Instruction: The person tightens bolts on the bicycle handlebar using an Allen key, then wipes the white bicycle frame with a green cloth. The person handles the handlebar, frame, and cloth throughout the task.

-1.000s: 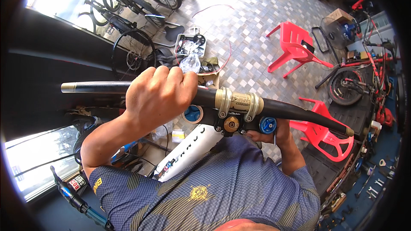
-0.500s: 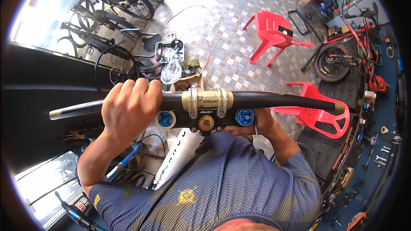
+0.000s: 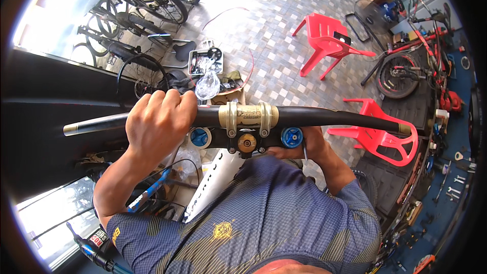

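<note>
My left hand [image 3: 160, 122] is closed round the left half of a black handlebar [image 3: 329, 116], knuckles up. Two pale metal clamps [image 3: 265, 118] fix the bar's gold centre to a black fork crown [image 3: 274, 139]. A round gold cap [image 3: 247, 143] sits in the crown's middle, with a blue fork cap [image 3: 291, 137] to the right and another blue fork cap [image 3: 200, 137] to the left. Under the crown's right end, my right hand [image 3: 317, 146] is closed, its fingers partly hidden. A thin metal rod [image 3: 305, 151] stands out beside them. The white bike frame [image 3: 215, 180] slants down towards me.
Two red plastic chairs [image 3: 324, 35] stand on the tiled floor ahead and right. A tray of small parts [image 3: 205, 62] lies ahead left, near several parked bicycles [image 3: 160, 2]. A red bicycle [image 3: 426, 56] and a blue tool board [image 3: 451, 213] line the right side.
The whole view has shifted slightly, so the surroundings sit a little further right. Both hands keep their places on the bar and at the crown.
</note>
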